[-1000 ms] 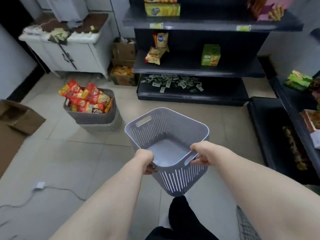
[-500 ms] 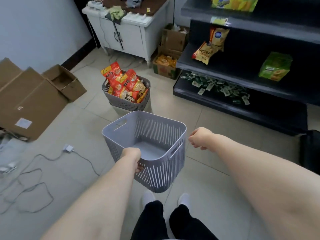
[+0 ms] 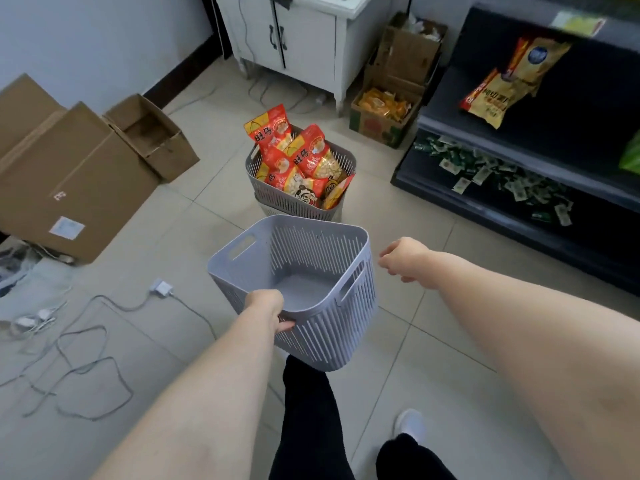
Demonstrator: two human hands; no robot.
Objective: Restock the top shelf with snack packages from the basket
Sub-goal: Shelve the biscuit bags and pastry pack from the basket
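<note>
Head view, looking down and forward.

Nearest: two legs in black trousers (image 3: 311, 410), with one white shoe (image 3: 410, 424) on the tiled floor (image 3: 433, 358).

Left hand (image 3: 265, 308): the grip is closed on the near rim of an empty grey slotted basket (image 3: 301, 271), with the fingers curled over the edge. The basket is held off the floor and tilted, its open mouth facing up and away.

Right hand (image 3: 403, 258): just beside the basket's right wall and apart from it. The fingers are curled in, so the grip is narrow and holds nothing.

Floor, left: loose grey cables (image 3: 86, 375) and a small white adapter (image 3: 161, 288).

Beyond the empty basket: a second grey basket (image 3: 301, 202) stands on the floor, heaped with red snack packages (image 3: 304, 161). Several of them stick up above its rim. A second rim shows under it, so it seems to be nested in another basket.

Left, further back: flattened cardboard boxes (image 3: 69, 174) and one open box (image 3: 152, 133) lie against the wall.

Right: dark shelving (image 3: 450, 188). Its lowest shelf holds scattered small green sachets (image 3: 485, 171). The shelf above carries a yellow bag (image 3: 502, 84), leaning.

Far: a carton of yellow packets (image 3: 384, 112) sits at the shelving's end. A white cabinet (image 3: 294, 39) stands beside it.
</note>
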